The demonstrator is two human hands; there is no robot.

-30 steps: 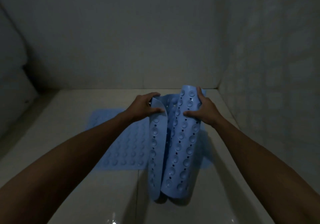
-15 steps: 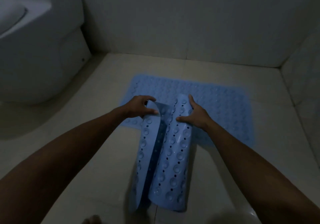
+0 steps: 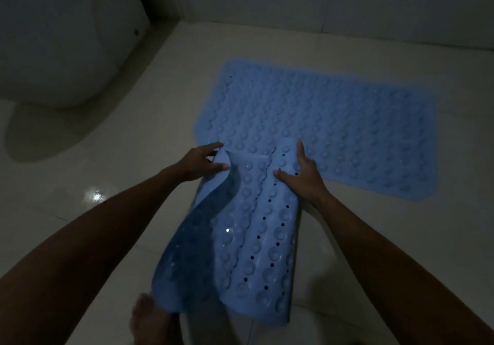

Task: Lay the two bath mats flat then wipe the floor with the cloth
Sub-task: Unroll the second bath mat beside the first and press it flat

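One blue bath mat with rows of bumps lies flat on the pale tiled floor, running toward the far right wall. A second blue bath mat, still curled lengthwise, is held upright in front of me, its suction cups and small holes facing me. My left hand pinches its folded-over left edge near the top. My right hand grips the right top edge, fingers spread over the bumps. The curled mat's top overlaps the flat mat's near edge. No cloth is in view.
A white toilet base stands at the upper left, casting a shadow on the floor. Tiled walls close the back. A bare foot shows at the bottom, under the curled mat's lower left corner. A wet gleam marks the floor.
The view has swung left and down, bringing in the toilet and the whole flat mat. The held mat has opened wider, its left flap spread further out. Both hands keep their grip.
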